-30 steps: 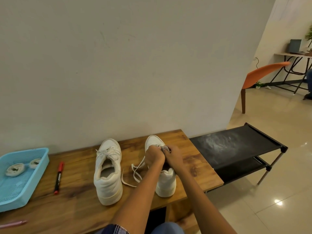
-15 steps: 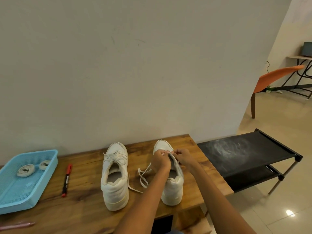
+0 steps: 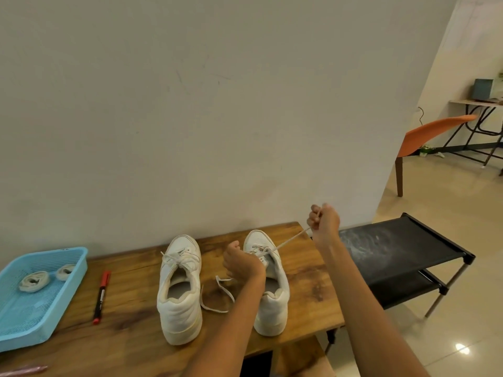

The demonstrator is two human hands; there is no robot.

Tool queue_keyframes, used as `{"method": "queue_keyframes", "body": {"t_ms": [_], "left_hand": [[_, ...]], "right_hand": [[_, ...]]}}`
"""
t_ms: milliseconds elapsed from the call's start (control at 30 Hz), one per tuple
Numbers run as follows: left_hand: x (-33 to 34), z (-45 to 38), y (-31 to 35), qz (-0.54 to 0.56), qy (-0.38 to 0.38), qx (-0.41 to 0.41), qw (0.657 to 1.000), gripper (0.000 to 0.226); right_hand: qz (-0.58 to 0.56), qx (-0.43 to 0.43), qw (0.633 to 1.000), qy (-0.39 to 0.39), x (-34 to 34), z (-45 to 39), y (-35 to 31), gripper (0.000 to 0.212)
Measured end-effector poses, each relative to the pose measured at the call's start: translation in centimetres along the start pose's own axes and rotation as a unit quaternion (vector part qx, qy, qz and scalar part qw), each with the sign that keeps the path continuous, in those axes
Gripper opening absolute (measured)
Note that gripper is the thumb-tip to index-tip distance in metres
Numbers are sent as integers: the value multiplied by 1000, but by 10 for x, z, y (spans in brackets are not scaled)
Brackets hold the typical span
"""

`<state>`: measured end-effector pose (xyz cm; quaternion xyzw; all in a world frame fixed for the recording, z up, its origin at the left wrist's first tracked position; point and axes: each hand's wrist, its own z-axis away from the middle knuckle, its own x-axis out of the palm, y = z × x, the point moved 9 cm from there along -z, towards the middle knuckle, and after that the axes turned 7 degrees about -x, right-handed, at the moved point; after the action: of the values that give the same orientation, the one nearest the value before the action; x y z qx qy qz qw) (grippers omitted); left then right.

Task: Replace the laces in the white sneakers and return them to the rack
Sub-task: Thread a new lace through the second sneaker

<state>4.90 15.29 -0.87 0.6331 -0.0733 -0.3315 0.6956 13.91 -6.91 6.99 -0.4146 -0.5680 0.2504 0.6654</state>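
Two white sneakers stand heel-toward-me on the wooden table (image 3: 313, 289). The left sneaker (image 3: 179, 289) keeps its tied lace. On the right sneaker (image 3: 269, 295) my left hand (image 3: 241, 263) is curled at the tongue and seems to grip the shoe's upper. My right hand (image 3: 324, 221) is raised to the right and pinches one end of the lace (image 3: 291, 240), which runs taut back to the eyelets. The lace's other end (image 3: 217, 297) lies looped on the table between the shoes. The black two-tier rack (image 3: 402, 251) stands to the right of the table.
A light blue basket (image 3: 35, 311) at the left holds two rolled laces (image 3: 34, 280). A red marker (image 3: 101, 296) lies beside it, and a pink object (image 3: 24, 370) at the front edge. An orange chair (image 3: 432, 134) and a desk stand on the tiled floor beyond.
My right hand has risen up and to the right, drawing the lace out taut from the right sneaker. My left hand stays at the tongue. The view has shifted slightly.
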Motion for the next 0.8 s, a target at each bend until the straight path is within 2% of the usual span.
{"method": "queue_keyframes", "body": {"t_ms": [33, 67, 100, 133, 167, 200, 233, 267, 300, 333, 367, 400, 433, 467, 500, 533, 567, 633, 700, 800], "left_hand": [[2, -1, -2, -8, -6, -7, 1000, 34], [3, -1, -4, -14, -13, -10, 1000, 36], [4, -2, -5, -20, -17, -10, 1000, 37], [5, -2, -6, -26, -22, -10, 999, 38], [6, -2, -7, -29, -24, -11, 999, 38], [6, -2, -7, -30, -25, -10, 999, 39], [6, -3, -7, -30, -24, -10, 999, 40], [6, -3, -7, -29, -22, -10, 999, 40], [5, -3, -6, -27, -20, -10, 999, 40], [5, -3, -7, -27, -18, -9, 999, 40], [4, -4, -6, -29, -16, -9, 999, 40], [5, -5, -7, -31, -16, -9, 999, 41], [6, -5, -7, -31, -16, -10, 999, 41], [6, -5, -8, -27, -15, -13, 999, 42], [6, -5, -8, -26, -15, -16, 999, 42], [6, -4, -8, -26, -15, -19, 999, 42], [6, -4, -8, -27, -16, -21, 999, 41], [9, -5, -11, -19, -25, -27, 999, 38], [12, -5, -13, -10, -40, -36, 999, 32], [19, -6, -18, -5, -78, -52, 996, 25]], "right_hand": [[127, -43, 990, -42, 8, -1, -8, 26], [293, -97, 945, -107, 21, 2, -11, 21], [462, -141, 855, -189, 37, 9, -1, 17], [596, -148, 745, -261, 43, 17, 22, 18], [693, -133, 639, -307, 39, 23, 45, 28], [740, -106, 574, -334, 31, 28, 63, 39], [749, -80, 557, -349, 25, 33, 74, 46], [743, -58, 561, -359, 20, 37, 78, 48], [720, -48, 586, -369, 18, 41, 78, 46], [686, -40, 634, -354, 17, 43, 73, 40], [616, -30, 729, -297, 13, 36, 62, 30], [494, -35, 850, -179, -1, 21, 44, 23], [331, -45, 942, -25, -25, 12, 21, 21], [182, -66, 970, 145, -56, 10, 3, 23], [118, -97, 953, 263, -83, 14, -9, 25], [158, -130, 929, 307, -93, 16, -23, 27], [241, -161, 910, 297, -92, 18, -34, 26], [435, -197, 860, 181, -67, 17, -32, 24], [596, -181, 781, 28, -40, 14, 0, 25], [682, -125, 692, -199, -10, 23, 62, 22]]}}
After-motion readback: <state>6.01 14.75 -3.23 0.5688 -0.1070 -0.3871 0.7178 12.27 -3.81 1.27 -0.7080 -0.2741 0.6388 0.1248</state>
